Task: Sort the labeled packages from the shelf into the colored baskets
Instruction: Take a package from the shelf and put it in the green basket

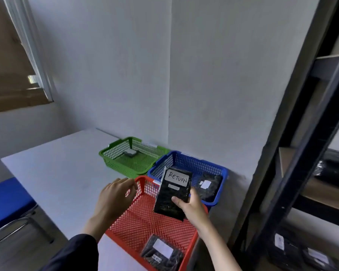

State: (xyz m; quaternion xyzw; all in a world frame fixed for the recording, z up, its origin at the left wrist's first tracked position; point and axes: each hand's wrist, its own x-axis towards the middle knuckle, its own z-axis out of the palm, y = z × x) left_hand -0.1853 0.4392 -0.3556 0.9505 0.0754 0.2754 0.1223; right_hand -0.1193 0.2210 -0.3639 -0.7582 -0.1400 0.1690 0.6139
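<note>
Three packages already lie in baskets, more wait on the shelf (321, 173) at 3 o'clock, and the right hand (190, 206) grips a "RETURN" package (172, 194) over the red basket (145, 218), left hand (115, 196) loose.

The right hand (190, 207) is raised, thumb and fingers (176, 200) curled in a grip. The left hand (114, 196), dark-sleeved, hovers to its left with loosely bent fingers.
</note>
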